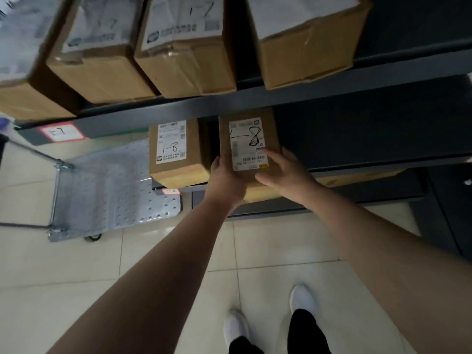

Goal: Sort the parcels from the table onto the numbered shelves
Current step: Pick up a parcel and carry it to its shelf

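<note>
The 1-8 parcel [272, 134] lies part-way onto the lower shelf [370, 166], its long axis running 12 to 6 o'clock, beside another 1-8 box [195, 149] at 9. Both hands are at its 6 o'clock end. The left hand [224, 182] has its grip closed round the corner, and the right hand [286, 175] is spread flat on top.

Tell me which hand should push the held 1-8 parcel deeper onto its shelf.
Left, probably. The left hand grips the parcel at its near left corner, behind it for a push inward. The right hand rests spread on top, on the label, so it would more likely slide than drive.
</note>
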A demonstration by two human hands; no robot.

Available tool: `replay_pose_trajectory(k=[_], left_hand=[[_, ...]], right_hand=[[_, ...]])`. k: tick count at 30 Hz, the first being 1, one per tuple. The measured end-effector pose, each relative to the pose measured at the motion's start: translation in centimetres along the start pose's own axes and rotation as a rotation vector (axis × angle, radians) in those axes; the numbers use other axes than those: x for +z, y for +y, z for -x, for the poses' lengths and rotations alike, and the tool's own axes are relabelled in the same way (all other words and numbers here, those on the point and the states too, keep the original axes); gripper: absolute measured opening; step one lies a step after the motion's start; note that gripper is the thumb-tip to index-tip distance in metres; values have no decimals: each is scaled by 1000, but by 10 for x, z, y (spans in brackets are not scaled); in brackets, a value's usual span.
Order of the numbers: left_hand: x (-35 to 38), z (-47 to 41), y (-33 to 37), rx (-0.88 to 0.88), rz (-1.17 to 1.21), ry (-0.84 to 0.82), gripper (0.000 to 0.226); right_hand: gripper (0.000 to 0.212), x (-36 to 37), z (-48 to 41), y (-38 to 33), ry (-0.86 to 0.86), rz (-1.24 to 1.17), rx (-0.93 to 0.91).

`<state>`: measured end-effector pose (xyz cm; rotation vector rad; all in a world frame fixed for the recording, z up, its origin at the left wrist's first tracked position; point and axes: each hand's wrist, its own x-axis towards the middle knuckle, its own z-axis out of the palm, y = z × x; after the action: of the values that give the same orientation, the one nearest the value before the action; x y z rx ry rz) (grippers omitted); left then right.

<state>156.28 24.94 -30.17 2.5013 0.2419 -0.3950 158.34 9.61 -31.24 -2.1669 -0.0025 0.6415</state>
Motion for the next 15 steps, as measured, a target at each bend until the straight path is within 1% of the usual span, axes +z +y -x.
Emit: replay_pose_trajectory(k=[1,2,3,4,5,7,9,12,15], left_hand=[[5,0,-6,83,-175,-16,55],[7,3,-10,110,-233,-21,66],[9,5,-14,87,-261,-13,79],[10,3,-19,79,-324,20,86],[7,2,-20,118,-440,66,85],[3,-15,-23,188,-592,129,75],[-6,-31,-17,149,-637,141,69],[-13,-40,-10,95,-686,61,69],[-20,-41,-8,84,-704,-29,78]], right_hand=[[79,4,-4,4,1,63,-24],[84,8,-5,6,13,152,-49],[88,11,-4,7,37,256,-75],[90,14,-5,8,69,359,-101],[90,14,-6,6,98,449,-121],[87,13,-18,-3,122,553,-126],[84,11,-33,-15,118,566,-110],[85,10,-45,-23,117,563,-108],[89,5,-45,-22,61,565,-81]])
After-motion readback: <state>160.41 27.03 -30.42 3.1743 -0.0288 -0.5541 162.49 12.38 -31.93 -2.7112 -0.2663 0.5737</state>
